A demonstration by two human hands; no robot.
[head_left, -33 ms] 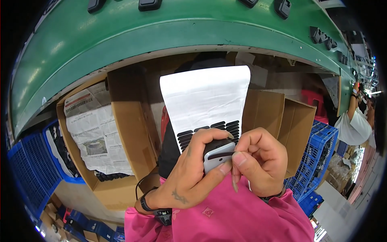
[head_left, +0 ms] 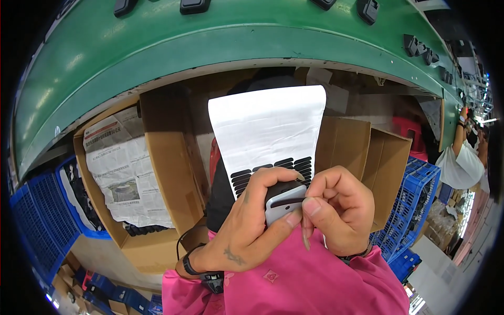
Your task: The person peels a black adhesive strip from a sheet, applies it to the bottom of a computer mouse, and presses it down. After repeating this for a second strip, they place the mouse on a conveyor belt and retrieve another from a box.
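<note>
Head view: the left hand [head_left: 247, 226] holds a small rounded device with a silver-grey face and a black side [head_left: 276, 212] above the person's lap, fingers wrapped over its far edge and thumb on its face. Across that face lies a narrow black strip [head_left: 287, 201], its right end pinched between thumb and forefinger of the right hand [head_left: 338, 215]. Just beyond the hands, a white sheet printed with rows of black rounded bars [head_left: 268, 123] slopes upward. Left of it stands a brown cardboard box [head_left: 170, 157] with crumpled newspaper [head_left: 118, 163] inside.
</note>
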